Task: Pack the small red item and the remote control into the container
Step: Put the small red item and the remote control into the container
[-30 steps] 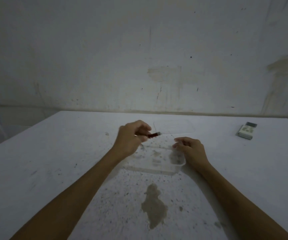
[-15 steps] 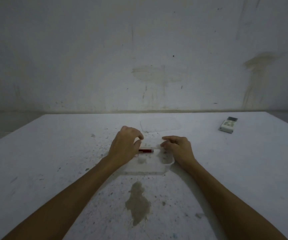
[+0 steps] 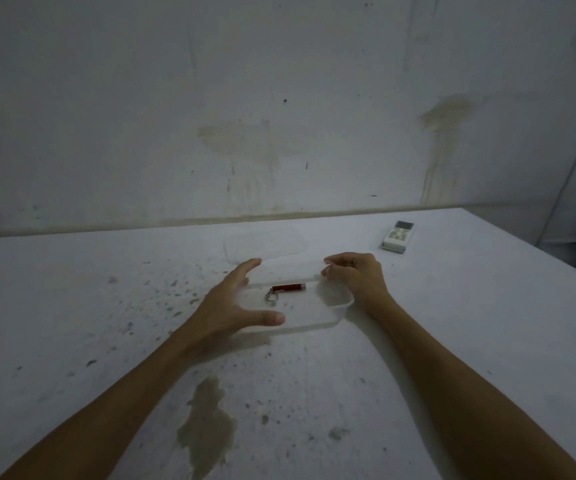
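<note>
A small red keychain light (image 3: pixel 288 288) with a metal ring lies inside the clear plastic container (image 3: pixel 328 323) at the middle of the white table. My left hand (image 3: pixel 234 303) is spread open at the container's left end, thumb along its near rim, holding nothing. My right hand (image 3: pixel 355 275) rests at the container's far right corner with fingers curled on the rim. The white remote control (image 3: pixel 397 236) lies apart on the table at the far right, untouched.
A clear lid (image 3: pixel 265 245) lies flat just beyond the container. The table (image 3: pixel 71 306) is speckled with dark spots, with a brown stain (image 3: pixel 206 420) near me. A stained wall stands behind the table's far edge.
My left hand lowered the red keychain light into the container, let go and spread open. The right hand stayed at the container's right end.
</note>
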